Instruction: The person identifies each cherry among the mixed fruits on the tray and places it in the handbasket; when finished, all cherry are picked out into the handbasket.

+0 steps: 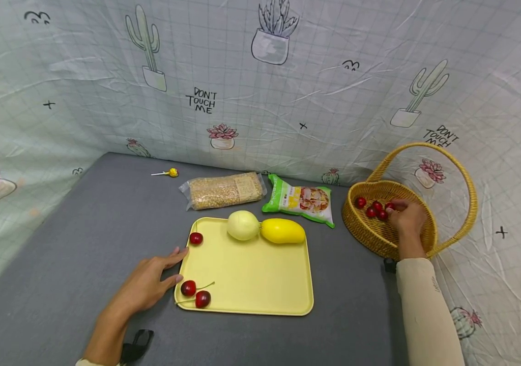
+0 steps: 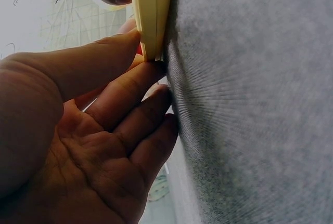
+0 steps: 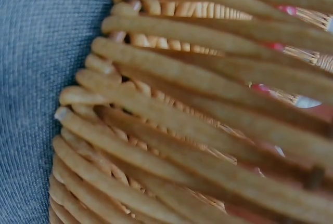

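Observation:
My left hand [image 1: 148,282] rests against the left rim of a yellow tray [image 1: 247,284], thumb and forefinger spread along it. In the left wrist view its thumb [image 2: 104,60] touches the tray's edge, and the other fingertips reach the grey cloth. One cherry [image 1: 196,238] lies at the tray's upper left, and two more, one a dark red cherry [image 1: 203,299], lie at its lower left. Reaching into a wicker basket [image 1: 363,231], my right hand [image 1: 409,221] pinches a cherry [image 1: 389,206] beside several others. The basket's weave hides this hand in the right wrist view.
A pale green round fruit [image 1: 243,225] and a yellow oblong fruit [image 1: 283,231] lie along the tray's far edge. Behind are a bag of grains [image 1: 224,190], a green-and-white packet [image 1: 301,200] and a lollipop [image 1: 172,173]. The basket's tall handle [image 1: 471,203] arches at the right.

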A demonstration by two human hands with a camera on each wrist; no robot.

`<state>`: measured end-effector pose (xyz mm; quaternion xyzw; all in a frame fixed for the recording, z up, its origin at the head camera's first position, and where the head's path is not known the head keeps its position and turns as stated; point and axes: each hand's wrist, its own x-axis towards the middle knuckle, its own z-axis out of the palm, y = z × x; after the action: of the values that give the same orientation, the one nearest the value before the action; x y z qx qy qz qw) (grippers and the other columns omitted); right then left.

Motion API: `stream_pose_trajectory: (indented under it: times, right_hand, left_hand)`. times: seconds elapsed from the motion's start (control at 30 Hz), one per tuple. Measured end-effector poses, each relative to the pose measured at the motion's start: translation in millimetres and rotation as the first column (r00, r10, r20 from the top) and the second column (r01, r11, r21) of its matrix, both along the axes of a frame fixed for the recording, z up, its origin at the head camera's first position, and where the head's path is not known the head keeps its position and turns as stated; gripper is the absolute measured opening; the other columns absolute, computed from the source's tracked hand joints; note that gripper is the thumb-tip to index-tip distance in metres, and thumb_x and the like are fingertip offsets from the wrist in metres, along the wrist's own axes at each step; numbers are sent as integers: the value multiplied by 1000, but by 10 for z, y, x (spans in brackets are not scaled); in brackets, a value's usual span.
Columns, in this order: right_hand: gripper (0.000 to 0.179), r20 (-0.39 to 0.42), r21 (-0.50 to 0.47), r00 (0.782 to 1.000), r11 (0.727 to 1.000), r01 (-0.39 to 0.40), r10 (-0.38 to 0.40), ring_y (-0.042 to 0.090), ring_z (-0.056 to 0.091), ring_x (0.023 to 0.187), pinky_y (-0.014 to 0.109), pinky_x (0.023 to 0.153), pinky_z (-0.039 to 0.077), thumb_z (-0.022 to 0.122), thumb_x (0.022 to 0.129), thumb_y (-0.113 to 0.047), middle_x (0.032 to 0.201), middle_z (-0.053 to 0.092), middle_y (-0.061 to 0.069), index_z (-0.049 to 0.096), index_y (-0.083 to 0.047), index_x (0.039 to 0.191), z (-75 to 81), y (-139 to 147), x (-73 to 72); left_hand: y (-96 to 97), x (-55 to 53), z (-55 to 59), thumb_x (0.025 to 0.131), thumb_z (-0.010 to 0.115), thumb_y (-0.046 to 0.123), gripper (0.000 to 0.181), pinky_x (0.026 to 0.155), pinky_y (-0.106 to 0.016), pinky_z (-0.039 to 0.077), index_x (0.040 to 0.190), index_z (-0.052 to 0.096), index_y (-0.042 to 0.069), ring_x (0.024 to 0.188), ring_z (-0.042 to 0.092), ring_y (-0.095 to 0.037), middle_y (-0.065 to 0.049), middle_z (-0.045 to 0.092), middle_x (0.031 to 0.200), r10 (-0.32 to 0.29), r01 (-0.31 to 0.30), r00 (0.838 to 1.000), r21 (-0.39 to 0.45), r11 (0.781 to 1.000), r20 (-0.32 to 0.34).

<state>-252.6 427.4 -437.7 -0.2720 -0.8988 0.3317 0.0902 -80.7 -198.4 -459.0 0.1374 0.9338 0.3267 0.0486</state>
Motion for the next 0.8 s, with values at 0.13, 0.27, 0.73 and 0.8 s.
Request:
stream_pose_trajectory:
  times: [0.13, 0.27, 0.73, 0.8]
  right_hand:
    - [39, 29, 4, 1000, 1000, -2, 2, 44, 45, 141, 54, 109, 41, 65, 106, -26, 142, 66, 24, 69, -6, 140, -9, 6, -3]
    - [41, 51, 17, 999, 1000, -14, 13, 45, 47, 138, 53, 103, 43, 64, 107, -28, 141, 66, 24, 68, -7, 141, -17, 17, -9]
    - [48, 88, 44, 988, 990, -133, 129, 50, 53, 134, 60, 111, 44, 52, 112, -26, 145, 59, 33, 57, 1, 151, -48, 56, -25]
    - [48, 92, 47, 986, 989, -142, 137, 50, 53, 134, 60, 112, 43, 50, 112, -25, 145, 59, 33, 56, 2, 151, -36, 46, -15]
  left_hand:
    - [2, 0, 7, 95, 79, 9, 62, 111, -68, 47, 152, 58, 4, 142, 54, -49, -26, 56, 153, 0, 0, 1000, 1, 1000, 11]
    - [4, -2, 8, 95, 78, 9, 62, 111, -68, 47, 153, 57, 4, 143, 53, -48, -26, 55, 154, -3, 3, 1000, 3, 1000, 19]
    - [-1, 1, 0, 95, 78, 9, 61, 112, -68, 46, 153, 57, 4, 143, 52, -49, -26, 54, 154, 1, -1, 1000, 8, 1000, 18]
    - [-1, 2, -3, 95, 78, 9, 61, 112, -68, 46, 153, 57, 5, 143, 52, -48, -26, 54, 154, 2, -2, 1000, 9, 1000, 19]
